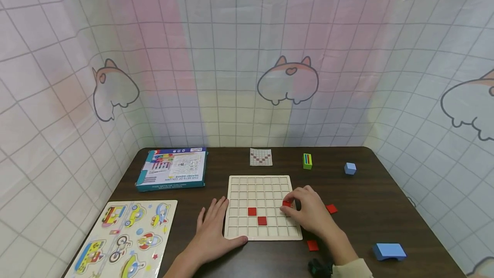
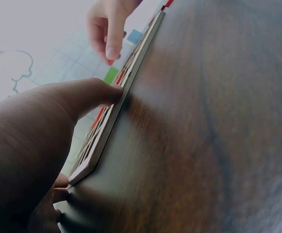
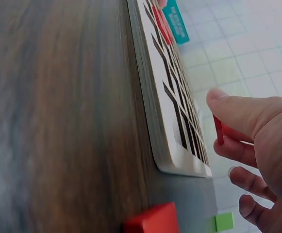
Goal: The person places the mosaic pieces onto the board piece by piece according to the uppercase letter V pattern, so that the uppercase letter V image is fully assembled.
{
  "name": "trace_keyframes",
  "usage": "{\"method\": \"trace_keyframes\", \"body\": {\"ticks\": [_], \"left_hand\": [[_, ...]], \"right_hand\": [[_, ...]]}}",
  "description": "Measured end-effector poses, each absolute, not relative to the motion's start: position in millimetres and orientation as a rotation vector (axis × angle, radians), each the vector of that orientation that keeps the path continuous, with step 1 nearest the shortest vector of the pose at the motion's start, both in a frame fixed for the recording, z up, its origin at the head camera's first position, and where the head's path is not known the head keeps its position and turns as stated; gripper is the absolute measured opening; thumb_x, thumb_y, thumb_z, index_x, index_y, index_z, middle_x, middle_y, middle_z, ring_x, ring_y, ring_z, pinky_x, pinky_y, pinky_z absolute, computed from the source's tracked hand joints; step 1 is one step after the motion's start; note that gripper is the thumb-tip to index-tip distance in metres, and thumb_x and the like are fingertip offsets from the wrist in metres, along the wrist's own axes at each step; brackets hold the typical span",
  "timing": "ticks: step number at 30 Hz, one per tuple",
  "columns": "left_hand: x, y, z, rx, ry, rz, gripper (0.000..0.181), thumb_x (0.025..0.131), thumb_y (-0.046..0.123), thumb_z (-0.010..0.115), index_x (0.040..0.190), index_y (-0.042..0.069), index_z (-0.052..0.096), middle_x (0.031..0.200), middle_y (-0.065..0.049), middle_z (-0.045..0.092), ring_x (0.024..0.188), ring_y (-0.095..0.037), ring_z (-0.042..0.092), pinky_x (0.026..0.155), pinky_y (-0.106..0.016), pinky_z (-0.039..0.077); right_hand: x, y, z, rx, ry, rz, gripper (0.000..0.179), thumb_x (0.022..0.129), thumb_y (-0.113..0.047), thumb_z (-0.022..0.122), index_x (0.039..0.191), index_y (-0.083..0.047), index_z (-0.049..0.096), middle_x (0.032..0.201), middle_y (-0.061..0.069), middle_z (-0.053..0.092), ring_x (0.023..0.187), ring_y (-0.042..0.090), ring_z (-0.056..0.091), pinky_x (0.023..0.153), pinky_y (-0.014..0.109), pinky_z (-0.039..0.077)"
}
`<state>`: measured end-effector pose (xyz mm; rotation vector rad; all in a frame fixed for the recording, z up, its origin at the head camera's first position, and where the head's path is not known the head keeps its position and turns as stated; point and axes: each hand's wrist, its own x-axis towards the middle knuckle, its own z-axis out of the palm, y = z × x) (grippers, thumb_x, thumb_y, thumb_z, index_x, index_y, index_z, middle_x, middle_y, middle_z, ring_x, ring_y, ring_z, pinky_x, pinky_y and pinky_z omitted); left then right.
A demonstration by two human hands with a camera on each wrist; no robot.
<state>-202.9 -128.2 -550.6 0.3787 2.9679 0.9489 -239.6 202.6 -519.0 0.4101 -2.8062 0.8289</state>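
A pale wooden grid board (image 1: 259, 188) lies flat on the dark table, with one red square tile (image 1: 252, 211) and another red tile (image 1: 262, 221) set in its cells. My left hand (image 1: 216, 231) rests along the board's left side, fingers extended; in the left wrist view its thumb (image 2: 97, 92) touches the near edge. Between thumb and fingertips, my right hand (image 1: 310, 209) pinches a red tile (image 1: 286, 203) over the board's right columns. The right wrist view shows that held tile (image 3: 219, 130) edge-on. Two loose red tiles, one right of the board (image 1: 331, 208) and one near its corner (image 1: 313, 246), lie on the table.
Behind the board lies a small card with a grid pattern (image 1: 260, 157). A boxed set (image 1: 171, 170) and a picture puzzle board (image 1: 127, 239) are on the left. Rightward are a green block with stripes (image 1: 307, 161), a blue cube (image 1: 350, 168) and a blue arch block (image 1: 389, 252).
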Motion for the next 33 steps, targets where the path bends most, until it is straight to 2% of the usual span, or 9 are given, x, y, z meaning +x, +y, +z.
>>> {"method": "trace_keyframes", "body": {"ticks": [10, 20, 30, 33], "left_hand": [[-203.8, -127.3, -550.9, 0.36, 2.948, 0.928, 0.13, 0.077, 0.085, 0.082, 0.176, 0.017, 0.032, 0.184, -0.008, 0.03, 0.174, -0.039, 0.016, 0.134, -0.073, 0.006], [-201.9, -127.2, -547.0, 0.368, 2.95, 0.939, 0.13, 0.077, 0.084, 0.082, 0.176, 0.016, 0.032, 0.184, -0.008, 0.031, 0.174, -0.04, 0.017, 0.134, -0.074, 0.007], [-201.7, -126.8, -544.7, 0.373, 2.937, 0.95, 0.129, 0.078, 0.084, 0.082, 0.176, 0.016, 0.032, 0.184, -0.009, 0.03, 0.174, -0.041, 0.017, 0.134, -0.074, 0.006], [-201.9, -126.8, -545.1, 0.373, 2.938, 0.95, 0.129, 0.078, 0.084, 0.082, 0.176, 0.016, 0.032, 0.184, -0.009, 0.03, 0.174, -0.04, 0.017, 0.134, -0.074, 0.006]], "right_hand": [[-243.1, 188.9, -521.7, 0.43, -2.803, 0.846, 0.018, 0.09, -0.036, 0.095, 0.104, -0.029, 0.083, 0.103, -0.016, 0.076, 0.1, 0.016, 0.056, 0.086, 0.035, 0.049], [-245.5, 173.7, -522.6, 0.477, -2.773, 0.904, 0.016, 0.09, -0.033, 0.095, 0.1, -0.028, 0.083, 0.101, -0.017, 0.077, 0.101, 0.016, 0.059, 0.092, 0.039, 0.051], [-248.7, 158.4, -523.8, 0.496, -2.775, 0.914, 0.016, 0.091, -0.035, 0.094, 0.101, -0.029, 0.084, 0.1, -0.018, 0.076, 0.105, 0.007, 0.056, 0.098, 0.042, 0.053], [-250.1, 154.1, -524.1, 0.518, -2.767, 0.905, 0.017, 0.09, -0.034, 0.095, 0.101, -0.028, 0.084, 0.099, -0.017, 0.076, 0.103, 0.009, 0.058, 0.097, 0.041, 0.054]]}}
